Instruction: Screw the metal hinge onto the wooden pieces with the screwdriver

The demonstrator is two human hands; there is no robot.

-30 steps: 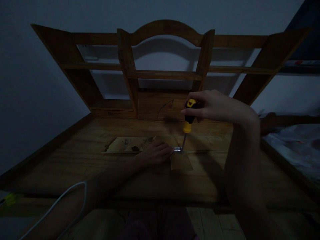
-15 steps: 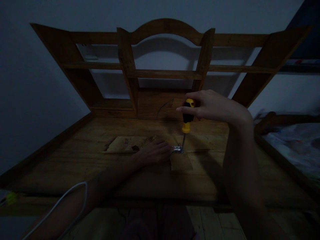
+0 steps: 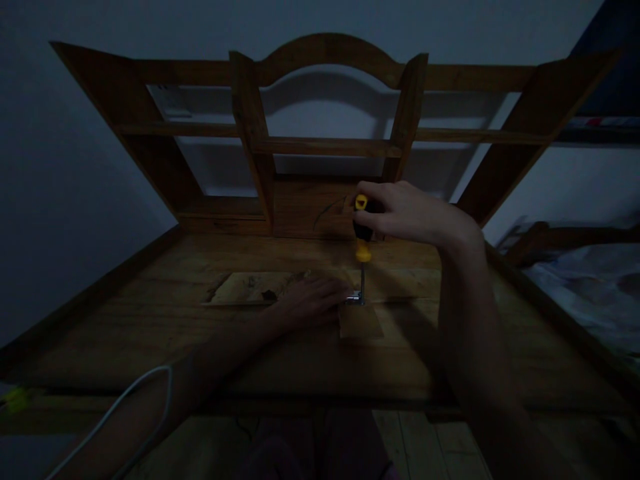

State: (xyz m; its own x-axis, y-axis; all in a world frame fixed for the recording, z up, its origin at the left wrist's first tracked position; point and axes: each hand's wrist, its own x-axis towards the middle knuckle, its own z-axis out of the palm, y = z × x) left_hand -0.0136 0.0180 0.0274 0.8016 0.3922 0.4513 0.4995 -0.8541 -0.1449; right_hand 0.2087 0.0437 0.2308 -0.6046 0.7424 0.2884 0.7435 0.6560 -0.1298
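A yellow-and-black screwdriver [image 3: 363,248] stands nearly upright in my right hand [image 3: 400,210], which is closed around its handle from above. Its shaft points down at the right end of a small silver metal fitting [image 3: 355,297], possibly a hinge; the tip's exact seat is too dark to tell. My left hand [image 3: 315,297] lies low on the wood, fingers stretched out towards the fitting, their tips at its left end and partly covering it. Just in front of the fitting is a thin square wooden piece [image 3: 361,321].
The wooden desk top [image 3: 165,313] has a rough, damaged strip [image 3: 250,287] left of my hand. Behind rises a shelf unit [image 3: 327,147] against the wall, a thin wire [image 3: 327,210] before it. A white cord [image 3: 163,368] crosses my left forearm. Plastic-like sheeting [image 3: 590,293] lies at right.
My right hand and the screwdriver have shifted slightly left, and the handle has turned and become more upright. The left fingers have straightened over the fitting's left end.
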